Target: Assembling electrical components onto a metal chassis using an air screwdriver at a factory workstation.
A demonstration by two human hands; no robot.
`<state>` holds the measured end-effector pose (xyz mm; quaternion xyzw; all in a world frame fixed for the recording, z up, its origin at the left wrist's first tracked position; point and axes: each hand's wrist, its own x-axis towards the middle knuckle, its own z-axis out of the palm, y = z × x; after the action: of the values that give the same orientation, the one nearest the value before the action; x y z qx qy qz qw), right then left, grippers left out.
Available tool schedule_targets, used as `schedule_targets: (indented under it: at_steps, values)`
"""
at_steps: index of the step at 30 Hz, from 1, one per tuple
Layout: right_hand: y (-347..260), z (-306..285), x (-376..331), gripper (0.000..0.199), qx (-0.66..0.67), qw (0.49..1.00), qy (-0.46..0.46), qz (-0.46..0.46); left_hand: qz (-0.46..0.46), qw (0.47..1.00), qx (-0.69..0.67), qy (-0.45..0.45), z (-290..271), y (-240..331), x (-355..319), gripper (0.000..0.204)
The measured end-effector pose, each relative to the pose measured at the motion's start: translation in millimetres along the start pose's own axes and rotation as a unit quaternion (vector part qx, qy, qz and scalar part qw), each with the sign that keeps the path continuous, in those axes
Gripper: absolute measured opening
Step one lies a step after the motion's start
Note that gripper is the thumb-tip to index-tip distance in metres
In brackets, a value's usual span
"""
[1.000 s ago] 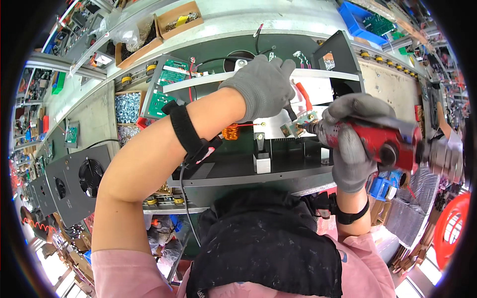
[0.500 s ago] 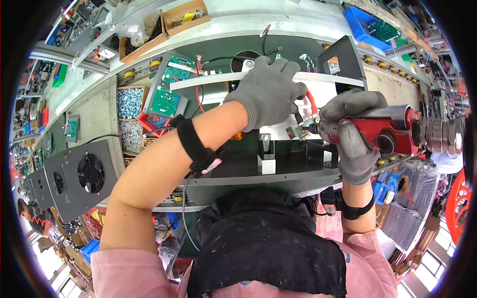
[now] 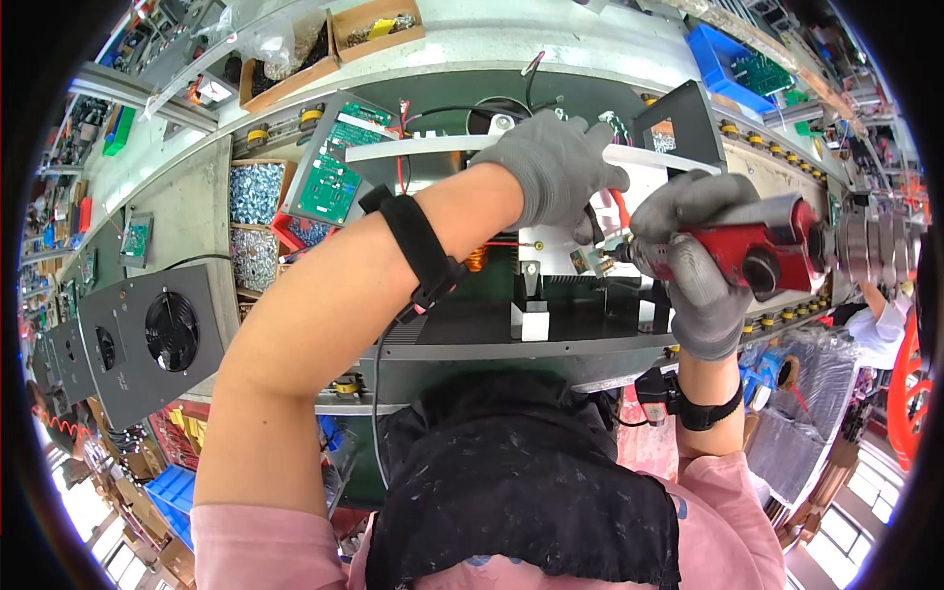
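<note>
Grey-gloved, the right hand [image 3: 703, 285] is being kept wrapped around a red power driver [image 3: 733, 251], whose bit is being pointed left at a small greenish part [image 3: 582, 261]. That part is being seen over the near edge of a white panel [image 3: 556, 248] inside the dark chassis [image 3: 452, 341]. Compared with a second ago, the driver's outline is no longer being blurred, and its tip is still being aimed at the same part; whether they are touching cannot be told. The left hand [image 3: 560, 172] is now being held farther right across the white bar [image 3: 403, 147], nearer the driver's tip, and more of a red cable-like piece [image 3: 620, 205] is being covered. Its fingers are being kept partly bent, but whether anything is being gripped cannot be told. By judgement, work is being concentrated at that one spot.
</note>
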<state>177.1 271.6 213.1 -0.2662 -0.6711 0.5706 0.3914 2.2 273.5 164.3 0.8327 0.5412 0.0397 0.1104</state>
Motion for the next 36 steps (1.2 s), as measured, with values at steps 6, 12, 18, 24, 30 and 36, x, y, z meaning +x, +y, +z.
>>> schedule_targets:
  at_steps: [6, 12, 18, 24, 30, 36]
  values:
    - [-3.4, -4.8, 4.9, 0.039, 0.004, 0.998, -0.039, -0.057, -0.014, 1.000, 0.008, 0.010, 4.5, 0.8, -0.3, 0.048]
    - [-4.9, -25.6, -1.8, 0.037, 0.065, 0.992, 0.044, -0.098, -0.018, 1.000, -0.009, 0.024, 6.1, 1.7, -1.2, 0.048]
    - [7.6, -32.9, -2.3, 0.036, 0.069, 0.993, 0.025, -0.094, -0.028, 0.999, -0.015, 0.006, 2.6, 4.2, 0.3, 0.051]
    - [11.8, -39.5, 11.6, 0.033, 0.024, 0.980, -0.145, -0.137, -0.015, 1.000, 0.004, 0.027, 8.4, 1.1, -0.3, 0.050]
    - [18.8, -37.4, 22.8, 0.022, 0.083, 0.986, -0.098, -0.107, -0.029, 1.000, 0.005, -0.006, 5.0, 3.3, 1.1, 0.051]
    - [21.5, -39.7, 17.9, 0.024, 0.121, 0.990, -0.037, -0.067, -0.022, 1.000, 0.017, 0.000, 3.5, 4.5, 1.9, 0.052]
